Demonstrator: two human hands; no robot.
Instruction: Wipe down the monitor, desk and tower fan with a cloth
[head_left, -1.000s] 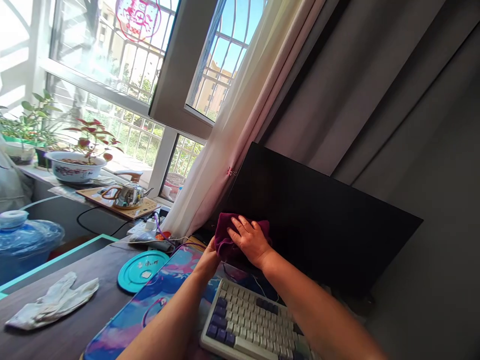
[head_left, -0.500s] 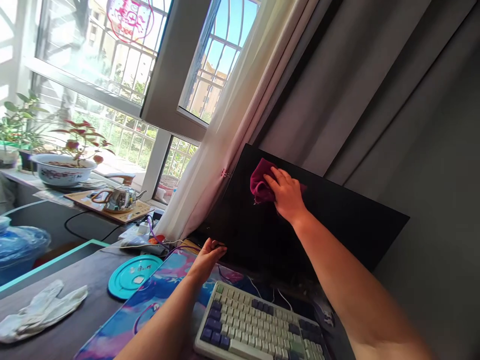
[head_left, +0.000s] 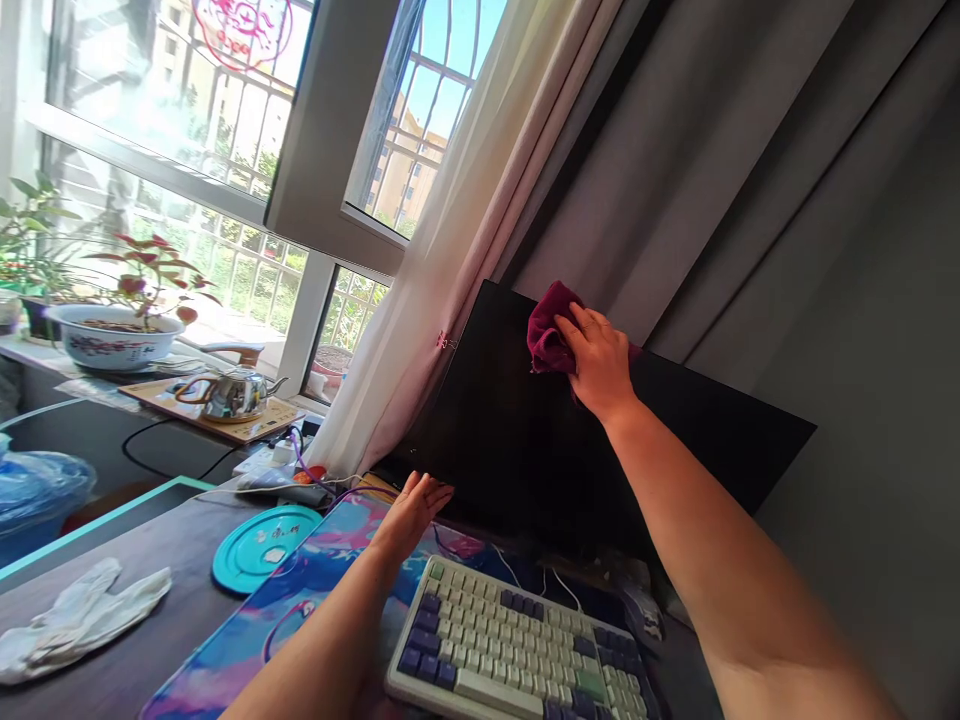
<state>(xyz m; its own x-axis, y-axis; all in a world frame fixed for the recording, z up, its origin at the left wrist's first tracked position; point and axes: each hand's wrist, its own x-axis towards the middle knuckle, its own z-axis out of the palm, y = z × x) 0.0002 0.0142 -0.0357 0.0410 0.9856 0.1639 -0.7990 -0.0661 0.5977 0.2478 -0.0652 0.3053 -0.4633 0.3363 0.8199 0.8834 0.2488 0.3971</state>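
Observation:
A wide black monitor (head_left: 495,430) stands tilted in the view in front of the curtain. My right hand (head_left: 604,365) holds a dark magenta cloth (head_left: 551,330) against the top edge of the monitor, the cloth bunched under the fingers and partly beyond that edge. My left hand (head_left: 412,512) is at the monitor's lower left edge, its fingers stretched out and apparently touching it; the exact contact is hard to see. Below the screen lies a white and purple keyboard (head_left: 517,640) on a colourful desk mat (head_left: 225,650).
Left of the mat are a turquoise lid (head_left: 251,565) and white gloves (head_left: 82,620). Cables (head_left: 330,490) run behind my left hand. A metal kettle (head_left: 236,395) stands on a wooden board beside a potted plant (head_left: 112,335) near the window. A grey curtain (head_left: 675,150) hangs behind the monitor.
My right hand has moved the cloth up and to the right, to the monitor's top edge. The left hand stays at the lower edge, its fingers now straighter. The view has shifted slightly.

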